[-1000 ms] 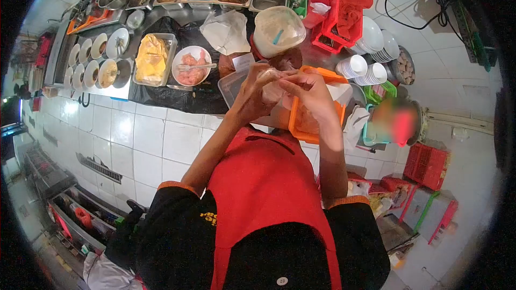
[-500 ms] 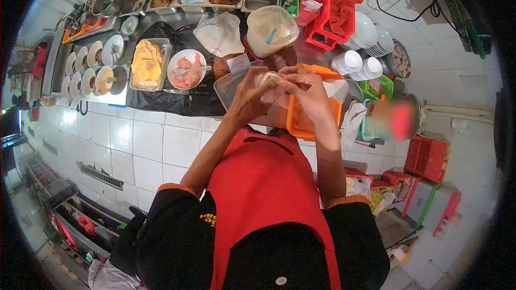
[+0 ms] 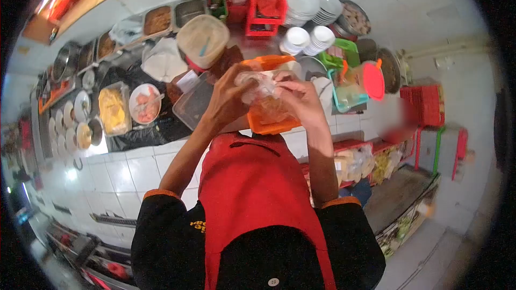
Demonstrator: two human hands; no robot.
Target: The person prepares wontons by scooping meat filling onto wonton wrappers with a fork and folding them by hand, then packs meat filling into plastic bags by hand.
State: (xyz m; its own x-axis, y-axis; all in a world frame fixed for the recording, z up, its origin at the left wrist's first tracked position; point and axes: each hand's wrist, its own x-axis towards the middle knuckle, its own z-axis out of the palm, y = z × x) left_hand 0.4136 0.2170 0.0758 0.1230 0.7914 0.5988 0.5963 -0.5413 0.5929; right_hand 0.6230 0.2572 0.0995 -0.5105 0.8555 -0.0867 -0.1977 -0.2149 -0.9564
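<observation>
A crumpled clear plastic bag (image 3: 255, 87) is held up between the two hands, directly above an orange basket (image 3: 274, 125) that stands at the near edge of the desk (image 3: 247, 46). The left hand (image 3: 226, 99) grips the bag's left side, fingers curled round it, while the right hand (image 3: 302, 99) pinches the film on the other side between thumb and fingers; whether anything is inside the bag cannot be made out. The likeliest trouble, I judge, is tearing: film this thin, pulled from two sides, could split at the right hand's pinch. If the left hand's grip loosened, the bag could slip and drop into the basket just below, or crumple shut against the palm. The basket's place at the edge is a second risk, since a forearm or the red apron (image 3: 258, 182) pressing on it might shift or tip it. The left wrist is also near a clear plastic container (image 3: 185, 108), so a wide swing that way could knock it toward the plate of pink meat (image 3: 145, 104).
</observation>
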